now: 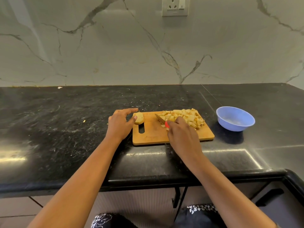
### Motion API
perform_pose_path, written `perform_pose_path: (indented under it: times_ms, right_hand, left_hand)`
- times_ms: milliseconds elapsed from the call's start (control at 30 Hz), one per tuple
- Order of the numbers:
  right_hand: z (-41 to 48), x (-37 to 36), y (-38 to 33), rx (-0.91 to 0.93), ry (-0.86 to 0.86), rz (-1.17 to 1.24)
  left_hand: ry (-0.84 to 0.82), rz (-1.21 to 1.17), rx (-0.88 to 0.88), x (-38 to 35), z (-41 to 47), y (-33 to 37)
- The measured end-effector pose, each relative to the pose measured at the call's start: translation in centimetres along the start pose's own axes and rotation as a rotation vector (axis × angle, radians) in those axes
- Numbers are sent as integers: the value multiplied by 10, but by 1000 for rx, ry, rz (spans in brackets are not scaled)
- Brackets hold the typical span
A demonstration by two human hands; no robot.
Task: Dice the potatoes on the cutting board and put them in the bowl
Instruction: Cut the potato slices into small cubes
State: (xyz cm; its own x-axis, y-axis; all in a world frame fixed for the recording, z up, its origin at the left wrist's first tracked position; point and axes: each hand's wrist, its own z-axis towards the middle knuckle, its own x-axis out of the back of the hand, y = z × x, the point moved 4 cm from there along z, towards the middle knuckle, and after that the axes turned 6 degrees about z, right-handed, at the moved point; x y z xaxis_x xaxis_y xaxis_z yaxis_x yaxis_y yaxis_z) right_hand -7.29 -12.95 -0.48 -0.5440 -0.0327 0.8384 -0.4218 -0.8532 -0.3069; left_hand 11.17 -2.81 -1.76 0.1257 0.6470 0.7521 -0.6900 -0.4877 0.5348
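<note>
Bamboo cutting board (174, 136) on black counter (65, 129). Carried diced potato (185, 116) heaped far right, potato piece (139, 118) at left end. Left hand (119, 125): thumb touched piece, fingers loosely extended. Right hand (182, 137): fingers clamped round red-handled knife (160, 119), blade against heap. Blue bowl (235, 118) stood right, apart.

Lighting: moderate, soft, indoor.
Glare: bright streaks are seen on the counter (65, 129) at the left edge and right of centre; a pale sheen is seen on the wall (115, 46), upper left.
Shadow: a soft dark patch is cast below the bowl (235, 118).
Distortion: the frame edges are bent by the wide angle.
Focus: slightly soft throughout.
</note>
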Motion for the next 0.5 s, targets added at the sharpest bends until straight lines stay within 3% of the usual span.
perform_pose_path:
  times_ms: [233,500]
  right_hand:
    - [-46,23,24,235,64,92]
    - [-35,18,45,135,55,71]
  left_hand:
    - [-22,-5,9,-1,0,0]
    - [-52,1,23,-3,0,1]
